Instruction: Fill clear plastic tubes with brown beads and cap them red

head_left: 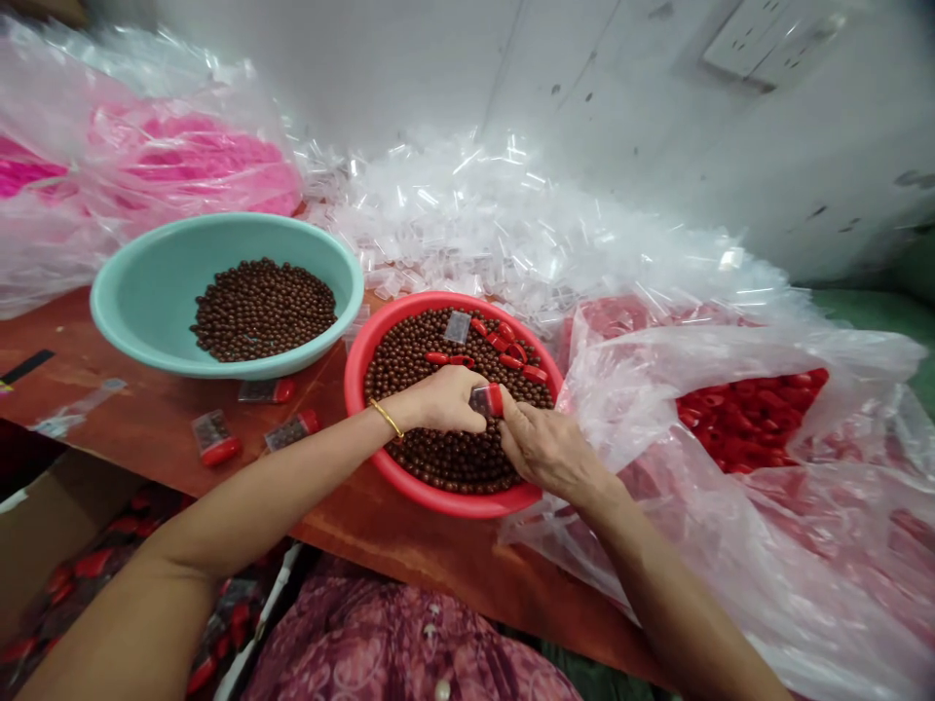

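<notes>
Over the red basin (361, 389), my left hand (445, 397) is closed around a small clear plastic container (480, 399) filled with brown beads. My right hand (547, 443) has its fingers closed on the red cap (496, 399) at that container's end. Below both hands lie many round brown beads (460, 458). Several loose red caps (511, 350) and an unfilled clear container (458, 327) rest on the beads.
A teal basin (146, 292) with brown beads stands left. Several filled containers (215, 438) lie before it. Clear containers (497, 214) are heaped behind. Bags hold red caps (752, 419) at right and pink pieces (197, 161) at left. A box (65, 506) of filled containers sits below.
</notes>
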Action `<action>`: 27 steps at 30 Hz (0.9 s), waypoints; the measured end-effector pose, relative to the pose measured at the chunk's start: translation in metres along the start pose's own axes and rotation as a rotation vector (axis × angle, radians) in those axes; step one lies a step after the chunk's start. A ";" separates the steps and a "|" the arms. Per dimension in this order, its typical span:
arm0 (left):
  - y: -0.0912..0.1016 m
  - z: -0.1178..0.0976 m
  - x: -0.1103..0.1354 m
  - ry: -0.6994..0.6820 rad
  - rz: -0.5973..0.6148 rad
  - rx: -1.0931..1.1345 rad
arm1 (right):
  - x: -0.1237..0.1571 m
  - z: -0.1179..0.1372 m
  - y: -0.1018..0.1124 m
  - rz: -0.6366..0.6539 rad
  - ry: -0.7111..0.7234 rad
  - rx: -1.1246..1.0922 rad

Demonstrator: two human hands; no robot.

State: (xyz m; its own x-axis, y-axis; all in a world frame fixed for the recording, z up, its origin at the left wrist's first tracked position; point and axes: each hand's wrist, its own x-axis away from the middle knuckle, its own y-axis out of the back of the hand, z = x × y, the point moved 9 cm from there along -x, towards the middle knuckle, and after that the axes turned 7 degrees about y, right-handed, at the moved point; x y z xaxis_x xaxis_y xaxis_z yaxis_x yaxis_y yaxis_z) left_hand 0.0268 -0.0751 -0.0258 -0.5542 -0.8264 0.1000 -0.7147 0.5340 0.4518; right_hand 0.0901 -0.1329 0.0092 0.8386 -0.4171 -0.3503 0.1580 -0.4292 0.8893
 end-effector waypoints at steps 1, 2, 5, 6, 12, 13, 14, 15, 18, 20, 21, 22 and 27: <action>0.000 0.001 0.000 -0.001 -0.004 0.009 | -0.002 0.002 0.001 -0.003 0.000 0.001; 0.001 0.000 0.000 -0.009 -0.016 0.026 | -0.004 0.002 0.001 -0.008 -0.005 -0.009; 0.004 -0.001 0.000 -0.017 -0.068 0.100 | -0.009 -0.007 0.005 -0.027 -0.065 -0.126; 0.005 -0.001 -0.001 -0.008 -0.077 0.127 | -0.009 -0.013 0.005 -0.036 -0.107 -0.209; 0.002 -0.008 -0.005 -0.016 -0.089 0.127 | 0.005 -0.072 -0.011 -0.437 -0.720 -0.898; 0.001 -0.009 -0.005 -0.020 -0.087 0.082 | 0.007 -0.078 -0.020 -0.509 -0.826 -0.990; 0.000 -0.010 -0.004 -0.021 -0.084 0.029 | 0.006 -0.080 -0.030 -0.544 -0.894 -1.076; -0.001 -0.011 -0.004 -0.021 -0.078 -0.025 | 0.001 -0.079 -0.040 -0.536 -0.927 -1.153; -0.005 -0.010 0.000 0.005 -0.046 -0.158 | -0.019 -0.068 -0.062 -0.365 -0.893 -1.256; -0.008 -0.008 0.002 0.026 -0.026 -0.225 | -0.027 -0.060 -0.066 -0.265 -0.833 -1.213; -0.009 -0.007 0.003 0.031 -0.022 -0.253 | -0.029 -0.058 -0.065 -0.249 -0.793 -1.168; -0.010 -0.005 0.004 0.036 -0.024 -0.285 | -0.031 -0.056 -0.062 -0.250 -0.747 -1.113; -0.012 0.001 0.005 0.096 -0.076 -0.488 | -0.032 -0.054 -0.061 -0.241 -0.680 -0.988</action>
State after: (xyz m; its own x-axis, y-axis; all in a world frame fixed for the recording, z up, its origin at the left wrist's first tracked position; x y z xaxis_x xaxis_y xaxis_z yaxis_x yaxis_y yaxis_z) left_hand 0.0320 -0.0848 -0.0317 -0.4505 -0.8845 0.1214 -0.4555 0.3447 0.8208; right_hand 0.0820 -0.0506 -0.0181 0.3366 -0.8718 -0.3560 0.8480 0.1163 0.5171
